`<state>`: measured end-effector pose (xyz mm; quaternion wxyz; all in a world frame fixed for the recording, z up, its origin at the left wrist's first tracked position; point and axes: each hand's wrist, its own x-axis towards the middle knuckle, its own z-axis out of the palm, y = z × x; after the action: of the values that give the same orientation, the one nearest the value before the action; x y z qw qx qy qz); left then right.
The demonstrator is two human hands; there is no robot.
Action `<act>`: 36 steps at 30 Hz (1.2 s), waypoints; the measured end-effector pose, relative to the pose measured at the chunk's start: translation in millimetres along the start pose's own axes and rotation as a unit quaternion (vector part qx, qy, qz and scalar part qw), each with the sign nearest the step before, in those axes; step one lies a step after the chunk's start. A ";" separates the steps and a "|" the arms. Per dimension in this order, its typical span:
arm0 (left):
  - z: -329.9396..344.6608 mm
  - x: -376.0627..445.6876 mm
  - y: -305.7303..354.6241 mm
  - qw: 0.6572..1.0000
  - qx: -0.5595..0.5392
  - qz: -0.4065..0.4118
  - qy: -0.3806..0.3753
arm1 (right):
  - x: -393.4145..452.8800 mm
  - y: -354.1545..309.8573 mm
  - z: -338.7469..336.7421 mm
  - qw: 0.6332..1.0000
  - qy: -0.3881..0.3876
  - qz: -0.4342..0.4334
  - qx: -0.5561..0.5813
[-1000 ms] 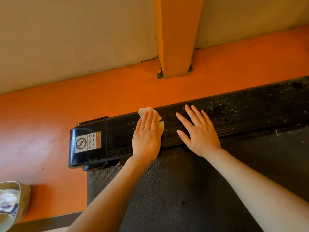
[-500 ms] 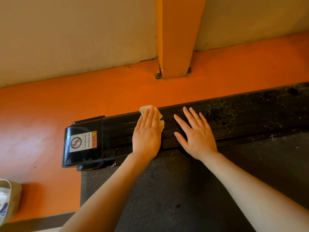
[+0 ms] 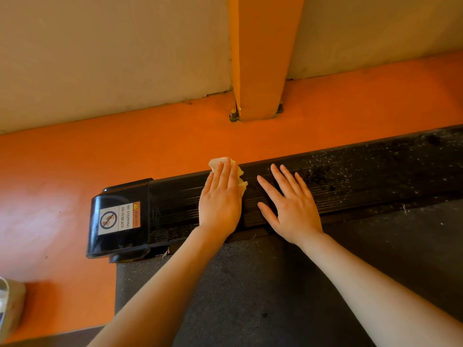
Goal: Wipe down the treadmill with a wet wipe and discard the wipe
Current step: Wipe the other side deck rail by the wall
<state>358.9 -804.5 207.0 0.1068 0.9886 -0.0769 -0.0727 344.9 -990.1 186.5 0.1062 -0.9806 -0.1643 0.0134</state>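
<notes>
The wiping step is in hand: the left hand (image 3: 220,200) presses the wet wipe (image 3: 226,163) flat, fingers straight, on the treadmill side rail (image 3: 350,181). The right hand (image 3: 290,204) rests beside it, fingers spread, holding nothing. Next, I think, sweep rightward (dust specks remain there).

Left hand (image 3: 220,201) flat on wipe (image 3: 226,163), treadmill rail (image 3: 375,176)

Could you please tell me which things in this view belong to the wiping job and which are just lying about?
Part of the job:
- wet wipe, pressed flat under the left hand
- treadmill side rail, dusty to the right
- right hand, resting flat on the rail
- treadmill belt

Just there:
- warning sticker on the end cap
- orange post
- container at the left edge
</notes>
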 end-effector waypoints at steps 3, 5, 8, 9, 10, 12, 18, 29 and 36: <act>10.7 -30.1 6.6 1.000 0.001 0.013 0.027 | -0.2 -0.1 0.8 1.000 0.002 0.001 0.001; 21.3 -56.7 11.4 0.999 0.006 0.030 0.036 | -0.5 -0.2 1.6 1.000 0.002 0.002 -0.002; 25.4 -68.1 10.9 0.998 0.027 0.049 0.023 | -0.6 -0.4 1.2 1.000 0.002 0.002 -0.004; 23.8 -61.6 9.7 0.998 0.036 0.047 0.020 | -0.5 -0.3 1.1 1.000 0.001 0.000 -0.002; 21.3 -52.3 8.6 0.998 0.043 0.043 0.018 | -0.3 0.1 0.8 1.000 -0.001 -0.002 0.000; 13.6 -26.0 7.8 0.999 0.039 0.033 0.011 | 0.2 1.7 -0.6 1.000 -0.008 -0.009 0.007; 8.0 -4.3 13.9 1.000 0.024 0.011 -0.004 | 0.3 20.5 -11.5 1.000 0.005 -0.018 0.013; 15.7 -18.5 25.8 0.999 0.031 0.029 0.011 | -1.6 29.5 -7.6 1.000 0.024 -0.008 0.019; 13.8 -9.1 29.4 1.000 0.018 0.021 -0.007 | -2.1 29.1 -6.6 0.999 0.025 -0.004 0.025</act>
<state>343.7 -834.1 201.4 0.0895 0.9880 -0.1001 -0.0762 352.5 -1019.0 186.7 0.1348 -0.9770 -0.1648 -0.0077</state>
